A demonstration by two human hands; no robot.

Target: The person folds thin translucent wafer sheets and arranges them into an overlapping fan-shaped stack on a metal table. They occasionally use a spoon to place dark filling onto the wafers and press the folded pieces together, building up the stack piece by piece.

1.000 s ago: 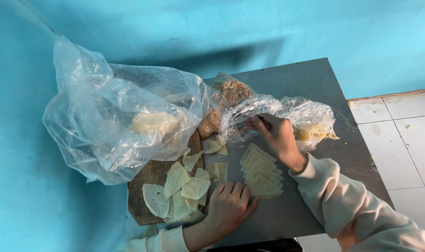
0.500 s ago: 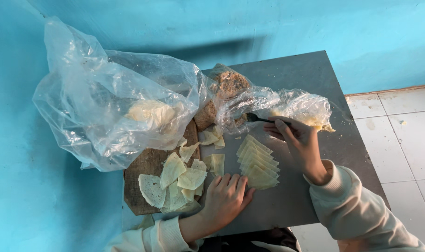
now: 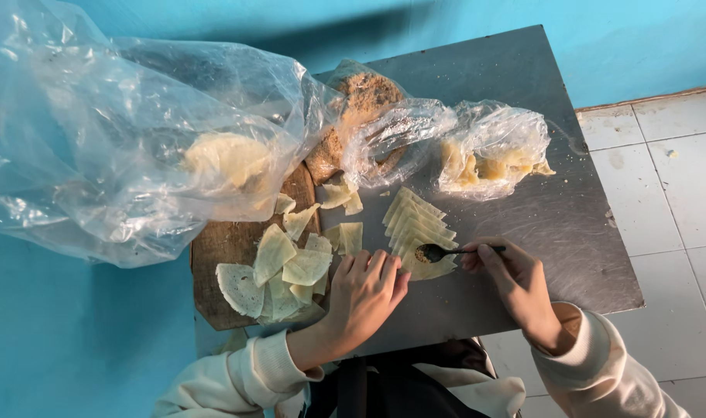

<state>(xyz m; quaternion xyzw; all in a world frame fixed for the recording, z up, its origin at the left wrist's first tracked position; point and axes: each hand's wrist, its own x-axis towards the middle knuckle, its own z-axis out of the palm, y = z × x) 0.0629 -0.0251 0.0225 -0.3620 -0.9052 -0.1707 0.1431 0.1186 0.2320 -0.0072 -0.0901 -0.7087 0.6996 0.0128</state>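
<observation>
On steel table point(image 3: 570, 232) | right hand point(image 3: 515, 282) grip clamped on spoon point(image 3: 446, 251) over wrapper stack point(image 3: 419, 228) | left hand point(image 3: 364, 298) flat, unclenched

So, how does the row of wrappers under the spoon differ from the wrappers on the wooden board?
The row of wrappers lies neatly fanned on the metal table; the loose wrappers lie jumbled on the wooden board. The row sits under the spoon held by the right hand; the loose ones lie beside the left hand. Both are thin, pale yellow pieces.

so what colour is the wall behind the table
Bright turquoise blue wall, seen in the head view.
</observation>
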